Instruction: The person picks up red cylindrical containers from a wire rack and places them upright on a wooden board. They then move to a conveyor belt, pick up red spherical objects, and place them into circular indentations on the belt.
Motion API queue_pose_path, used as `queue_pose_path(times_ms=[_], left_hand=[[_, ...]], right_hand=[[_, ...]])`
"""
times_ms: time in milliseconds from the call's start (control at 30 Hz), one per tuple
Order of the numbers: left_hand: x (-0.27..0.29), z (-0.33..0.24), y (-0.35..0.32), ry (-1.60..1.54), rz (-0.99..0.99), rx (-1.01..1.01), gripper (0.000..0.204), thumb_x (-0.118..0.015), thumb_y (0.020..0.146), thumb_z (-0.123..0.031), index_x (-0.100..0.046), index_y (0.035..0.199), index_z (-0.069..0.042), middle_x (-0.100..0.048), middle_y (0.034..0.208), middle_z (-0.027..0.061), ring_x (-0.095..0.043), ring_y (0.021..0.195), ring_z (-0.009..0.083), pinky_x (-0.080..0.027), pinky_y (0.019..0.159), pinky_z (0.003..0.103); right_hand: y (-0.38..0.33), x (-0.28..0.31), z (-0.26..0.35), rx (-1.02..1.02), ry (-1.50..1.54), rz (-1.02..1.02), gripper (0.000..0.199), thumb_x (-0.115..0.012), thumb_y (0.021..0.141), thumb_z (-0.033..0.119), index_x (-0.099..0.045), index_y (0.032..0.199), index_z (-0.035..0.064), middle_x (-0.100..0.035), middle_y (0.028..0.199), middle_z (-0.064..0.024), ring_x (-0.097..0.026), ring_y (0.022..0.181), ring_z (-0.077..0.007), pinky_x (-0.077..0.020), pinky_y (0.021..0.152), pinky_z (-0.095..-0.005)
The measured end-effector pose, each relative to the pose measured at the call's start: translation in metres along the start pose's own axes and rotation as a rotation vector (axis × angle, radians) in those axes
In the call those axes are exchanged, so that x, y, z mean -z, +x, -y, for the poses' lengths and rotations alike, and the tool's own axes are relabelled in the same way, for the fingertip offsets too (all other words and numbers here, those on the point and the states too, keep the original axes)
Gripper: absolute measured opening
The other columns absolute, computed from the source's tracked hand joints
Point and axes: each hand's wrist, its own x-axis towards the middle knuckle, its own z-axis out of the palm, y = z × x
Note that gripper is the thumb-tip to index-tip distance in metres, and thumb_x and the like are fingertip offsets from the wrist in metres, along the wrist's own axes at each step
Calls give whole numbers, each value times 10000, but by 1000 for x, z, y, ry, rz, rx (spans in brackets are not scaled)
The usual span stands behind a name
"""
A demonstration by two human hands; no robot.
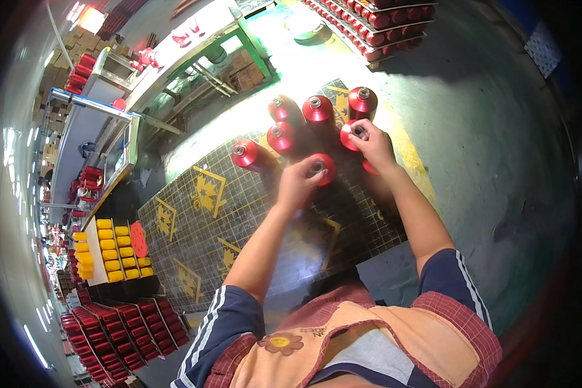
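Left hand (pixel 297 183) grips a shiny red metal canister (pixel 322 169); right hand (pixel 374 146) grips another red canister (pixel 354 134), beside five upright ones (pixel 317 108) near the black gridded mat's (pixel 252 226) far edge.

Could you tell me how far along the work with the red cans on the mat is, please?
Done: five red cans stand upright on the mat. In hand: the left hand grips one can, the right hand another. Left: yellow caps sit boxed, and the cans show bare valves.
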Motion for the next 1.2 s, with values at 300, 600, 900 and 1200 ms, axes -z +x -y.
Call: queue_pose_path(times_ms=[300, 600, 900, 1200], left_hand=[[22, 11, -112, -138, -323, -212, 272, -760, 761, -134, -698, 1023, -90, -677, 803, 86, -611, 616, 130, -521, 608, 281], [105, 44, -438, -237, -544, 27, 239, -760, 772, -148, -718, 1004, -105, -696, 826, 35, -599, 679, 76, -500, 641, 260], [159, 49, -832, -247, -1135, 440, 234, -778, 754, -153, -721, 971, -87, -690, 799, 9, -582, 699, 46, -496, 651, 228], [181, 81, -1099, -111, -1911, 726, 243, -795, 703, -79, -721, 922, -4, -685, 787, 23, -596, 719, 63, -503, 675, 238]], right_hand=[[-84, 5, -13, 287, 130, -97, 224, -716, 813, 10, -633, 1020, 11, -666, 1005, -56, -619, 859, -132, -511, 780, -282], [-239, -15, 79, 463, -38, 295, 257, -718, 680, -37, -657, 922, 24, -629, 784, -36, -574, 690, -92, -453, 649, -221], [-493, -217, 281, 645, 23, 919, 240, -771, 672, 81, -694, 893, 30, -639, 699, -43, -579, 640, -88, -472, 619, -251], [-736, -483, 427, 875, 80, 1596, 263, -788, 744, 162, -711, 977, 65, -717, 970, -84, -682, 868, -155, -526, 799, -280]])
